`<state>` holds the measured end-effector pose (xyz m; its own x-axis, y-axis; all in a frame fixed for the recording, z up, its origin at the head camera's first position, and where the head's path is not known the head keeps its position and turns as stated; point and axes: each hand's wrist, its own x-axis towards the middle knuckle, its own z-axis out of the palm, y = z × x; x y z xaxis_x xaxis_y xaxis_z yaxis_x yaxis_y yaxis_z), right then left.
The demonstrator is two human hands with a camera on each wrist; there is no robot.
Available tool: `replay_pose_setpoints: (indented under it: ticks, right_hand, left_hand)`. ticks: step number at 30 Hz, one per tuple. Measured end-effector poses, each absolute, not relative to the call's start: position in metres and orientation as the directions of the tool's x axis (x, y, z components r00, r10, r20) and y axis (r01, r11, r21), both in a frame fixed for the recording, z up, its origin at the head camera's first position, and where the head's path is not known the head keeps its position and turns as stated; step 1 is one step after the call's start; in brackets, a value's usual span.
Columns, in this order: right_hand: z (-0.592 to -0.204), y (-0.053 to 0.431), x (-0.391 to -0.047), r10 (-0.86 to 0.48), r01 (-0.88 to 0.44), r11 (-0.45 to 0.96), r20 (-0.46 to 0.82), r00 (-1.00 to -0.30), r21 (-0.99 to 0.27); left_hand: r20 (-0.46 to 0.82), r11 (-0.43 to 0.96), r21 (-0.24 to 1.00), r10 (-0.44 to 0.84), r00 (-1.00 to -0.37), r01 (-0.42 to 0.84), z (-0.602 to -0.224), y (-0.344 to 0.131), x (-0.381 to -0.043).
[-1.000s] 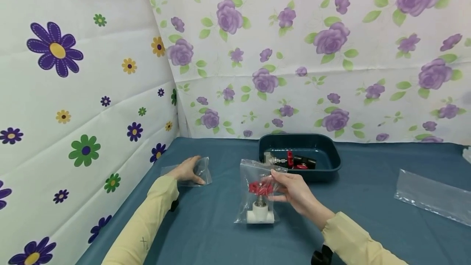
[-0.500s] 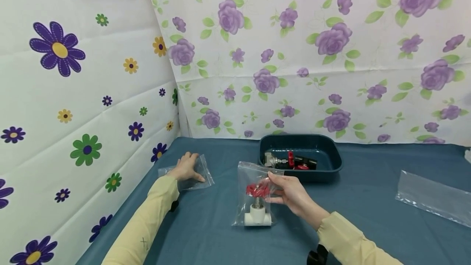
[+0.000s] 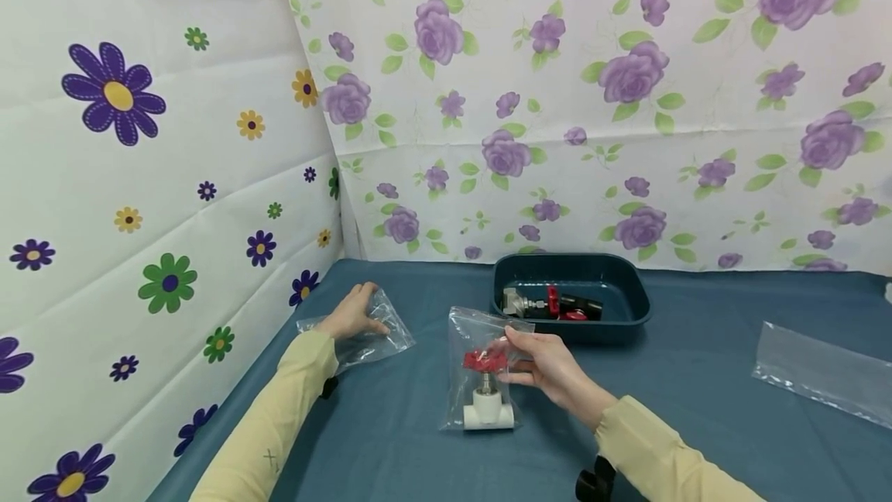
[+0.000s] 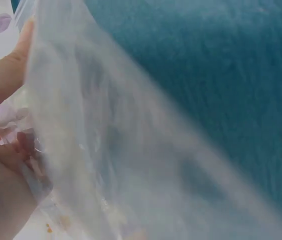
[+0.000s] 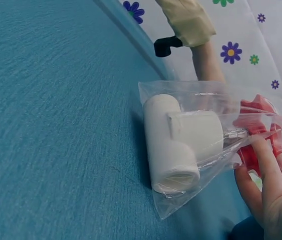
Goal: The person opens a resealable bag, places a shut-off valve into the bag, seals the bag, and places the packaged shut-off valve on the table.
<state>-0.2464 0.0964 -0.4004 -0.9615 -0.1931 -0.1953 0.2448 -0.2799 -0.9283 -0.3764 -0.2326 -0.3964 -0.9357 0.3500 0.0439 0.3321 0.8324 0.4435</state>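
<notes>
My right hand (image 3: 550, 366) holds a clear zip bag (image 3: 456, 362) by its upper right side. Inside stands a valve (image 3: 488, 411) with a white tee-shaped body and a red handwheel (image 3: 484, 360). The right wrist view shows fingers (image 5: 268, 167) against the bag at the handwheel, with the white body (image 5: 173, 145) low over the cloth. At the left, my left hand (image 3: 351, 314) grips another clear plastic bag (image 3: 390, 338), which looks crumpled. Close up in the left wrist view, this blurred bag (image 4: 96, 130) hides part of the hand (image 4: 3, 185).
A dark tray (image 3: 630, 300) at the back holds several fittings, including a metal and red valve (image 3: 516, 303) and a black piece (image 3: 581, 307). To the right, a flat clear bag (image 3: 815, 362) lies on the blue cloth (image 3: 697, 409). Floral sheets (image 3: 418, 177) hang behind and at left.
The left hand has drawn its bag slightly, and the bag's right edge has shifted right and creased. The right hand and bagged valve have moved a little left and nearer.
</notes>
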Motion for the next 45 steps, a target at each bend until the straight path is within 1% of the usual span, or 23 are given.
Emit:
replay_pose_setpoints:
  ticks: [7, 13, 23, 28, 33, 38, 43, 45]
  right_hand:
    - [-0.403, 0.096, -0.249, -0.215, 0.275, -0.311, -0.214, -0.953, -0.910]
    - [-0.404, 0.094, -0.254, -0.173, 0.305, -0.312, -0.263, -0.949, -0.900]
    - [-0.411, 0.096, -0.257, -0.132, 0.281, -0.280, -0.254, -0.958, -0.918]
    - [-0.417, 0.093, -0.255, -0.135, 0.312, -0.306, -0.284, -0.949, -0.899]
    - [-0.420, 0.088, -0.255, -0.109, 0.337, -0.330, -0.319, -0.942, -0.882]
    - [-0.420, 0.082, -0.256, -0.087, 0.354, -0.392, -0.349, -0.933, -0.849]
    - [-0.421, 0.076, -0.256, -0.081, 0.350, -0.436, -0.351, -0.933, -0.829]
    - [-0.422, 0.076, -0.257, -0.088, 0.347, -0.413, -0.342, -0.936, -0.842]
  left_hand:
    - [0.085, 0.812, 0.448, 0.377, -0.922, 0.373, -0.389, -0.233, -0.379]
    - [0.100, 0.804, 0.450, 0.386, -0.917, 0.388, -0.384, -0.232, -0.380]
    - [0.093, 0.809, 0.444, 0.386, -0.918, 0.385, -0.380, -0.227, -0.377]
    - [0.077, 0.816, 0.433, 0.389, -0.918, 0.382, -0.378, -0.225, -0.376]
    - [0.070, 0.816, 0.434, 0.394, -0.917, 0.383, -0.376, -0.224, -0.376]
    - [0.069, 0.813, 0.435, 0.397, -0.915, 0.386, -0.374, -0.224, -0.376]
    - [0.062, 0.818, 0.430, 0.395, -0.917, 0.382, -0.373, -0.225, -0.375]
    - [0.061, 0.819, 0.429, 0.395, -0.917, 0.382, -0.374, -0.224, -0.375]
